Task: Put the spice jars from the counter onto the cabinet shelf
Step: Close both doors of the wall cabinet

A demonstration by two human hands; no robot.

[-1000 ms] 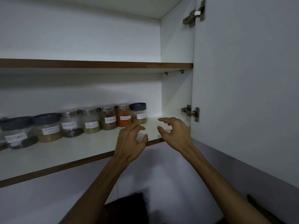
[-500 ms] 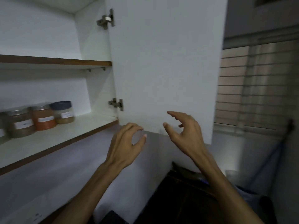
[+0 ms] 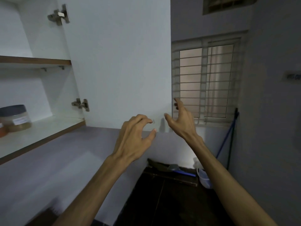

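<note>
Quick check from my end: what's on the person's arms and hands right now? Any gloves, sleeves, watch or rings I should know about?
Nothing worn that shows. The left hand and right hand are bare, with no gloves, and no rings can be made out. Both forearms are bare from wrist to the frame's bottom edge: no sleeves, watch or bands. The arms look slim, with tendons standing out on the back of the left hand.

Two empty hands, left hand (image 3: 136, 137) and right hand (image 3: 182, 121), are hovering before the open cabinet door (image 3: 117, 62), a spice jar (image 3: 15, 118) sitting on the shelf (image 3: 40, 132) far left of them.
</note>
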